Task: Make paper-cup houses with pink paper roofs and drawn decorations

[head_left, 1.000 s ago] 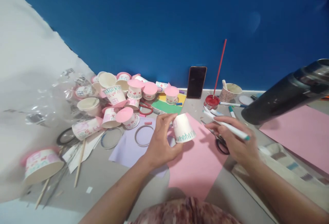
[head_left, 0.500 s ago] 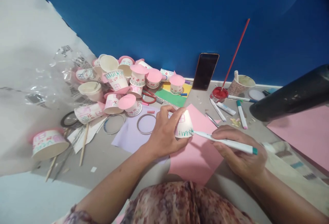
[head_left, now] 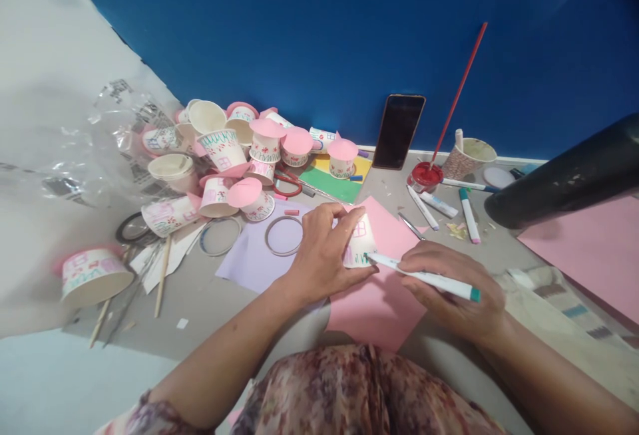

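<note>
A white paper cup (head_left: 361, 243) sits upside down in the grip of my left hand (head_left: 324, 249), its thumb and fingers around the side. It bears a pink window drawing and green strokes along its rim. Closed round a white marker with a green end (head_left: 439, 281), my right hand (head_left: 456, 285) keeps the marker's tip at the green strokes. Beneath both hands lies pink paper (head_left: 379, 315), with lilac paper (head_left: 249, 259) to its left. A grey tape roll (head_left: 267, 239) rests on the lilac sheet.
Decorated cups with pink paper tops (head_left: 244, 195) crowd the back left beside clear plastic (head_left: 120, 129). A phone (head_left: 398, 132) leans on the blue wall. Right of it stand a red paint pot (head_left: 424, 177) with a stick, several markers (head_left: 469, 215) and a dark cylinder (head_left: 564, 172).
The marker tip and my right hand have shifted left along the cup's rim. The cup has turned in my left hand, so more of the pink window shows.
</note>
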The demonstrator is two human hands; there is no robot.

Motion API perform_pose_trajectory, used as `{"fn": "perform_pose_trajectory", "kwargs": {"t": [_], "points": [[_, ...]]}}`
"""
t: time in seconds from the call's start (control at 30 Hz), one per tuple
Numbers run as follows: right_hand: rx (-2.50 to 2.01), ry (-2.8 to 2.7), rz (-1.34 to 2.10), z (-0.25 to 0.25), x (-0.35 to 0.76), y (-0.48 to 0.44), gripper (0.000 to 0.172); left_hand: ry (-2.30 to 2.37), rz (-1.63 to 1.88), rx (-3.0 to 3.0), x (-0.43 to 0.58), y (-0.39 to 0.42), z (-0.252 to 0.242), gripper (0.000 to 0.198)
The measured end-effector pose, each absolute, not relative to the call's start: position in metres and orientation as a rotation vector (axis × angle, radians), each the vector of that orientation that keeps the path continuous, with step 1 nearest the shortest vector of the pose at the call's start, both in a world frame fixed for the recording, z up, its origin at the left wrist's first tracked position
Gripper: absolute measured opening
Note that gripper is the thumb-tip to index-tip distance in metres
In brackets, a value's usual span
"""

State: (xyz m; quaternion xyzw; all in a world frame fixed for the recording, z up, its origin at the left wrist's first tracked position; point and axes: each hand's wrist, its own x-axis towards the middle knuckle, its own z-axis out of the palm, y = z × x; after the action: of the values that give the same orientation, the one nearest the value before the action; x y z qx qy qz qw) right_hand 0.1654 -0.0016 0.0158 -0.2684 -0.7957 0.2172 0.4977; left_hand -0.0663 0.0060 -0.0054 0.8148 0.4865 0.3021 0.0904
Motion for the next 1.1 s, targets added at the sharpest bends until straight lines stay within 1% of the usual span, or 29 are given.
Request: {"fn": "perform_pose_trajectory", "kwargs": {"t": [0.23,0.4,0.53,0.67,0.8,0.93,1.1], "points": [[-0.702,-1.942,0.556,0.018,0.167,-0.002,0.011,1.443,0.916,2.453,-0.068,0.006,-0.006,0.087],[-0.837,-1.814,0.511,0.009,0.175,-0.007,0.017,1.48,0.919,2.409,-0.068,0.006,-0.009,0.091],[-1.002,-1.663,0.546,-0.003,0.178,-0.007,0.018,1.468,0.978,2.369,-0.068,0.008,-0.011,0.086],[-0.999,-1.599,0.608,-0.008,0.177,-0.002,0.02,1.416,1.099,2.223,-0.068,0.01,-0.009,0.079],[-1.004,-1.681,0.502,-0.003,0.176,0.006,0.02,1.426,1.103,2.282,-0.065,0.01,-0.01,0.073],[-0.947,-1.805,0.379,0.001,0.178,0.01,0.022,1.402,1.059,2.407,-0.064,0.009,-0.014,0.078],[-0.924,-1.831,0.372,0.0,0.18,0.01,0.02,1.512,1.136,2.526,-0.065,0.012,-0.022,0.09]]}}
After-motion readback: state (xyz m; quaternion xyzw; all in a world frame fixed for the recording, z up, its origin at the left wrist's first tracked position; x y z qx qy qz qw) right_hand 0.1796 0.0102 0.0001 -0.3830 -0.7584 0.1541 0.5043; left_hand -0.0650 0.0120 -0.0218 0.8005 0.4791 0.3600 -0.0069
